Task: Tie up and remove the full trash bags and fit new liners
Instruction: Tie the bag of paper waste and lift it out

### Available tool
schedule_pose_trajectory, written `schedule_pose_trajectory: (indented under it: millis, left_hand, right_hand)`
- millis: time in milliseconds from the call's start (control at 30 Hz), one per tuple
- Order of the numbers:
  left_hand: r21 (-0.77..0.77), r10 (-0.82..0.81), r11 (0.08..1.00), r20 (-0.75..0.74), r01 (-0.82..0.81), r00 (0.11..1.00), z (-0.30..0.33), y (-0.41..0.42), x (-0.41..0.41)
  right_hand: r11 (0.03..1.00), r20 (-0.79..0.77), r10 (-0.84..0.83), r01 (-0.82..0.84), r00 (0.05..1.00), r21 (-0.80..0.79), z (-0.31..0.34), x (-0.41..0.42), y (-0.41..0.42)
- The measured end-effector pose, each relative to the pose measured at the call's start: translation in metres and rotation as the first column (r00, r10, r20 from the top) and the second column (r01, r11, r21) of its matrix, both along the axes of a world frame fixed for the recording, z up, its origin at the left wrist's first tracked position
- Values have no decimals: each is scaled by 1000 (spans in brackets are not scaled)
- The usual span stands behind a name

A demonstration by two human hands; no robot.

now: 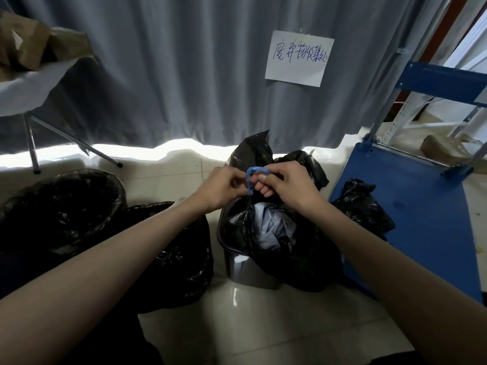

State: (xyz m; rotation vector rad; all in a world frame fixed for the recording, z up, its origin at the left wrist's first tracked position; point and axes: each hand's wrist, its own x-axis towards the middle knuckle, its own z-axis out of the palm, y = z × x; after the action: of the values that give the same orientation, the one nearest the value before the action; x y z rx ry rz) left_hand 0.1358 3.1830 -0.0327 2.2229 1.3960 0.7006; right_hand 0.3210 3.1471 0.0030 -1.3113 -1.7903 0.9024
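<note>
The landmark is the dark bin [245, 270] standing on the tiled floor [263, 325] below the handwritten paper sign [299, 58] on the grey curtain [171, 75]. A full black trash bag [297, 241] sits in that bin, its gathered mouth raised above the rim, with pale crumpled waste [274, 230] showing through a gap below the hands.

Directly above the bin, both hands work a blue drawstring [253, 172]. The left hand [224, 187] has a narrow grip, fingertips pinching the string's lower run. The right hand [287, 184] also has its grip closed on the string, which loops over its fingers [263, 177]. This looks like the tying step, with the knot not yet cinched.

To do it well, I judge that the 2 hands should pull apart evenly and keep the loop low against the gathered plastic, so the gap over the waste closes before the knot locks. Pulling upward too hard may tear thin film or lift the bin.

Left of the bin lies another black bag [179, 248], and farther left a lined bin [66, 204]. Right of the bin, a smaller black bag [361, 206] rests on a blue platform cart [411, 206]. Up and left of the bin stands a white table [31, 85] carrying brown paper [23, 46].
</note>
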Motion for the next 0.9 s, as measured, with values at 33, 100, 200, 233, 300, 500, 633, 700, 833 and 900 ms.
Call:
schedule_pose_trajectory:
  millis: [33,100,200,233,300,500,633,700,833,900]
  left_hand:
    - [2,-2,1000,-10,2,1000,-2,1,3]
    - [20,-16,1000,-50,17,999,-4,5,8]
    - [47,-61,997,-102,66,993,-6,8,15]
    - [55,-60,996,-127,67,990,-6,8,16]
    - [79,-32,996,-234,52,972,-8,8,19]
    - [94,57,995,-310,-29,949,-6,17,11]
    - [44,-83,995,-129,89,988,-3,12,6]
    - [-16,-159,987,-81,158,984,1,8,3]
    - [-64,-251,968,-262,243,932,0,8,0]
    - [-34,-241,969,-324,243,915,-2,6,3]
  right_hand:
    - [1000,-9,12,-12,1000,5,0,1,-1]
    - [1000,-29,26,-25,999,11,2,5,-1]
    - [1000,-49,28,-28,998,6,8,10,-4]
    - [1000,-51,28,-27,998,11,10,11,-6]
    - [999,-41,2,-1,999,41,11,13,-8]
    - [972,-72,-233,234,970,6,7,31,-2]
    - [944,-43,-325,322,945,-71,2,39,-2]
    - [933,63,-355,358,933,-42,-3,40,-1]
    - [929,203,-356,369,912,-30,-6,40,0]
    - [943,226,-332,316,916,106,-5,37,-3]
